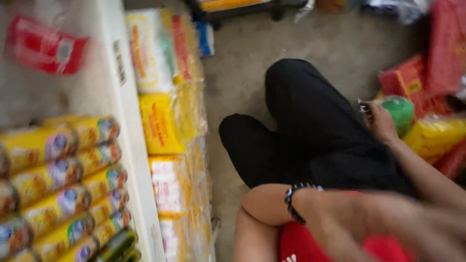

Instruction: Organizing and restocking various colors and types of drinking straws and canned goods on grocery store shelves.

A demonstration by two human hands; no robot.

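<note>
My right hand [380, 122] reaches out to the right, over my black-trousered knee [310, 116]. Its fingers are curled onto the left side of a round green packet [402, 112] that lies among red and yellow packs on the floor. My left hand [374, 223] crosses the bottom of the view toward the right. It is badly blurred, so its fingers cannot be made out. A black bead bracelet [291, 201] sits on that wrist. Something red [301, 245] lies beneath the left arm.
A white shelf edge [127, 145] runs down the left. Rows of yellow tubes [63, 189] lie on it, and stacked yellow and white packets [170, 121] below. Red boxes [412, 82] and yellow packs [434, 136] are piled at the right. Grey floor [242, 73] lies between.
</note>
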